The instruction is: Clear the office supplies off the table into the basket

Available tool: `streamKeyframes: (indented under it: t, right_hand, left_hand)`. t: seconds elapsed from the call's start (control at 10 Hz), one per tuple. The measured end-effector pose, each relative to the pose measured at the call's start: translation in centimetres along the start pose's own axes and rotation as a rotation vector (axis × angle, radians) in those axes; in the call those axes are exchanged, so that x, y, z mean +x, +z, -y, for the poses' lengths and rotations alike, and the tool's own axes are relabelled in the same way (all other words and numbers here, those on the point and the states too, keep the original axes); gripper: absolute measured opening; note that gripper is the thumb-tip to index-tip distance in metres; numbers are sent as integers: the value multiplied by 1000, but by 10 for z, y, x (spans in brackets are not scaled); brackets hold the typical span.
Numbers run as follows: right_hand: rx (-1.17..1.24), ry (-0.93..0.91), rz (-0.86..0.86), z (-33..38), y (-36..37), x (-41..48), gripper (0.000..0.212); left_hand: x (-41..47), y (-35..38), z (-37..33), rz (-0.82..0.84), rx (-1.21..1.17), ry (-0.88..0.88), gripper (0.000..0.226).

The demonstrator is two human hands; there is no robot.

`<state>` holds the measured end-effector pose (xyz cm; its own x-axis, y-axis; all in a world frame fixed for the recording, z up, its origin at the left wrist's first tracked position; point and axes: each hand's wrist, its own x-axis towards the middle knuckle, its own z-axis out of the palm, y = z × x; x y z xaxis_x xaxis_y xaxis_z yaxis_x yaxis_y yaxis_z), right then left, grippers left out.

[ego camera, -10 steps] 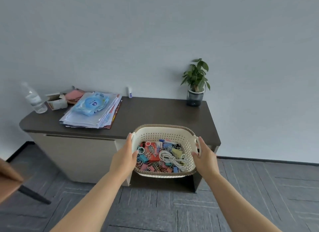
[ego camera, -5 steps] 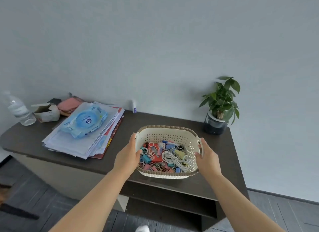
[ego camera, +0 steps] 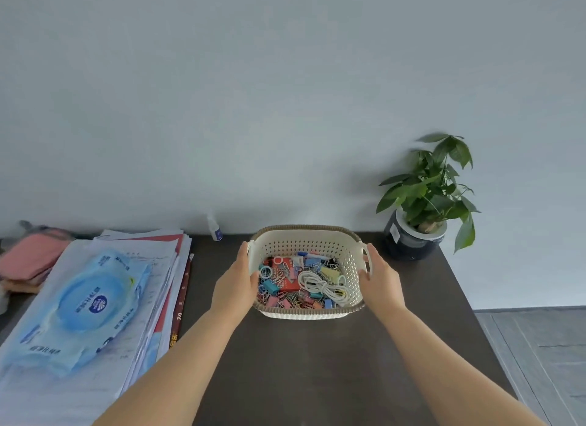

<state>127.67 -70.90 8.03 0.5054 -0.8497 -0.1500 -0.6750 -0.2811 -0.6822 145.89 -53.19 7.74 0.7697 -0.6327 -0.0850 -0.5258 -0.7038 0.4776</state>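
Observation:
A white perforated basket with a brown woven rim sits over the dark table, near its back edge. It holds colourful binder clips, paper clips, a red box and a coiled white cable. My left hand grips the basket's left side. My right hand grips its right side by the handle. Whether the basket rests on the table or hovers just above it I cannot tell.
A stack of papers with a blue wet-wipes pack on top lies at the left. Pink cloth sits at the far left. A small white bottle stands by the wall. A potted plant stands at the back right.
I have stepped up to the table, carrying the basket forward over the tabletop. Both hands keep their grip on its sides.

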Motion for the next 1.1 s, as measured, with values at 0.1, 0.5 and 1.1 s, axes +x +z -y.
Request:
streamKeyframes:
  t: [0.1, 0.5, 1.1]
  right_hand:
    - [-15, 10, 1, 8, 2, 18, 60]
    - [-69, -11, 56, 15, -1, 52, 67]
    - [-79, -4, 274, 19, -11, 66, 82]
  left_hand:
    - [17, 1, 2, 5, -8, -4, 66]
    - [50, 13, -11, -26, -44, -66, 64]
    - [78, 0, -12, 171, -89, 31, 70]
